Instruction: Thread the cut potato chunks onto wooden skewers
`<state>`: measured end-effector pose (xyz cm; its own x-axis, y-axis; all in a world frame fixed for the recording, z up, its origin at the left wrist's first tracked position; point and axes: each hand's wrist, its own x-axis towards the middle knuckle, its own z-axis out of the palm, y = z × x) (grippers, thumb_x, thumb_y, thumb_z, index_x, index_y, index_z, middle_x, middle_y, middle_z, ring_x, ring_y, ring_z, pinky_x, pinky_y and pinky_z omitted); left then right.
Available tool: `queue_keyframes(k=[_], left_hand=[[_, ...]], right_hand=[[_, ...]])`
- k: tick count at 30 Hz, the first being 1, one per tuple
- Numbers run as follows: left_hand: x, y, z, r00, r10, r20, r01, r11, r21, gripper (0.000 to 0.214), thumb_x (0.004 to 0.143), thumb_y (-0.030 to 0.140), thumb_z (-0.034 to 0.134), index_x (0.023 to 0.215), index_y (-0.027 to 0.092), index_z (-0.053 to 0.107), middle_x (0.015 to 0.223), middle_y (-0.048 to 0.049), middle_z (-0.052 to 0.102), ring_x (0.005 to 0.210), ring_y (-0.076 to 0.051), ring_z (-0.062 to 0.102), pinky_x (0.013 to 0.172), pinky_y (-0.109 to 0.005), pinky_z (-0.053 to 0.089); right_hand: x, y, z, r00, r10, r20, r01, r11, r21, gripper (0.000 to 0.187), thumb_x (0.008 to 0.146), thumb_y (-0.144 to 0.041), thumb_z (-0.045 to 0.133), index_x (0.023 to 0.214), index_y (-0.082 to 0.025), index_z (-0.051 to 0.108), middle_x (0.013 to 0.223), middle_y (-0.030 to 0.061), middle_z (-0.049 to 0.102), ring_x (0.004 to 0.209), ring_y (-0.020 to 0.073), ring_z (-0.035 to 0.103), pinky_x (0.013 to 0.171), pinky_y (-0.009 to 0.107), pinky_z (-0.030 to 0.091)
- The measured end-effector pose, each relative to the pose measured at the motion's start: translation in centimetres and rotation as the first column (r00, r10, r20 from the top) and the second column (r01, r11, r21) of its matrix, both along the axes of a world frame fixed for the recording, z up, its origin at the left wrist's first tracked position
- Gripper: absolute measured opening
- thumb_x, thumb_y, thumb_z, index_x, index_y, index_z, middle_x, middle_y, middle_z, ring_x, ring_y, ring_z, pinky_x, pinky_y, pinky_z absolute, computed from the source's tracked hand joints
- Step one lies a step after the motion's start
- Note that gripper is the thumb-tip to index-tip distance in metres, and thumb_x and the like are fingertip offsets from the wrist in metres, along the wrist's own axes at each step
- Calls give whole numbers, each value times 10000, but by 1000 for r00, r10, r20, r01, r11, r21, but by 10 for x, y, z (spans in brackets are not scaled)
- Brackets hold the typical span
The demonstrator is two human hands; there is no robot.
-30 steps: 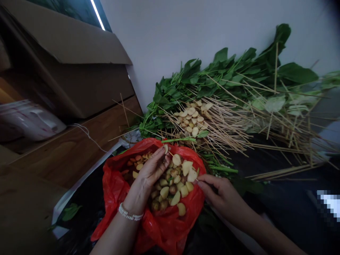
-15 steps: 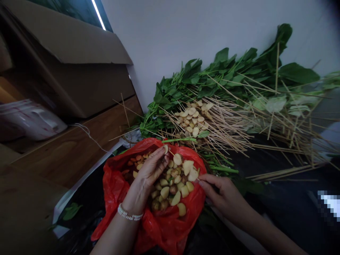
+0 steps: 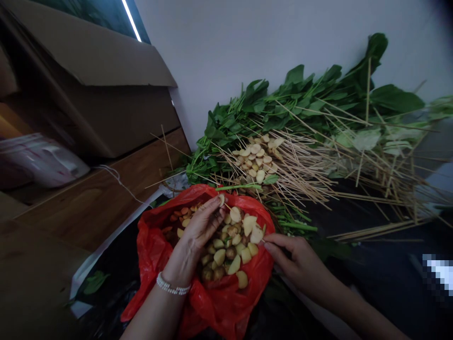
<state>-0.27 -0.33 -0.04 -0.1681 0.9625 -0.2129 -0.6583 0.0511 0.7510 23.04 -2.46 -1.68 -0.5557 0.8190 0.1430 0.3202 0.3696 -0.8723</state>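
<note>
potato slices (image 3: 249, 225) are threaded on a thin wooden skewer (image 3: 227, 206) that slants between the two hands, above the open mouth of a red plastic bag (image 3: 152, 236). the left hand (image 3: 203, 222) has thumb and fingertips closed on the slice at the far end of the skewer; its other fingers curl loosely beneath. the right hand (image 3: 295, 252) pinches the near end of the skewer between thumb and forefinger, just beside the lowest slice. a beaded bracelet (image 3: 173, 285) circles the left wrist. inside the bag lie loose cut potatoes (image 3: 219, 256), some with skin on, and toward the left a few orange-toned pieces (image 3: 184, 210). a green stem (image 3: 239, 187) lies at the bag's far rim. beyond it, a cluster of skewered slices (image 3: 260, 160) rests among many bamboo skewers (image 3: 300, 163), with leafy greens (image 3: 226, 118) behind along the wall (image 3: 212, 42) and pale leaves (image 3: 367, 139) to the right. a cardboard box (image 3: 130, 118) stands on the left, near a wooden surface (image 3: 106, 203).
</note>
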Motion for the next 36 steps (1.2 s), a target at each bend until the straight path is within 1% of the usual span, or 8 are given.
queue_keyframes(k=[6,13,15,20,25,27,32,36], left_hand=[[-2,0,-3,998,-1,-68,2,1000,16,97,757,52,694,830,108,727,730,-14,683,620,-74,617,607,-153,541],[-2,1,-4,992,-1,-128,5,1000,25,169,658,76,782,822,99,743,757,-24,702,621,-64,601,589,-140,520],[-2,2,-6,992,-5,-127,9,1000,27,177,636,92,802,803,93,745,753,-27,703,620,-64,598,577,-137,514],[0,4,-12,992,-10,-127,11,1000,10,225,595,122,836,796,82,744,734,-42,704,619,-73,604,574,-145,511],[4,4,-13,994,-13,-110,16,999,34,195,623,126,825,796,98,739,728,-31,702,615,-64,601,584,-139,504],[6,3,-12,995,-30,-92,33,999,35,189,665,134,801,840,110,737,764,-39,714,630,-71,613,593,-146,509],[7,0,-12,994,-57,-98,56,998,-22,111,812,179,677,899,129,726,851,-75,744,722,-117,669,688,-217,551],[8,1,-14,990,-45,-133,40,998,-41,108,833,176,648,894,127,724,856,-83,757,747,-133,692,727,-241,560]], right_hand=[[1,0,-1,1000,9,23,-10,1000,21,328,943,-340,422,730,-190,622,700,9,668,694,165,605,644,249,403],[1,1,-3,1000,15,10,-14,1000,-7,345,941,-336,412,682,-185,584,706,13,660,659,152,571,604,241,385],[1,1,-4,1000,8,23,-8,1000,19,343,944,-326,406,692,-185,591,691,10,653,645,149,569,600,241,379],[-1,-1,-5,997,-15,75,3,989,150,335,952,-288,390,733,-178,619,652,11,631,605,147,565,605,251,368],[-2,2,-7,1000,-21,9,20,999,24,332,947,-319,405,714,-189,603,674,2,637,629,147,563,587,235,381],[-3,3,-6,1000,-21,-1,21,1000,14,328,943,-323,409,714,-190,602,685,3,646,648,152,576,603,237,394],[-4,3,-5,999,-25,44,20,994,105,330,947,-303,394,723,-192,609,707,23,673,697,169,624,658,247,414],[-6,2,-9,994,-50,102,26,975,222,327,951,-265,365,755,-182,613,720,43,673,666,170,619,650,255,403]])
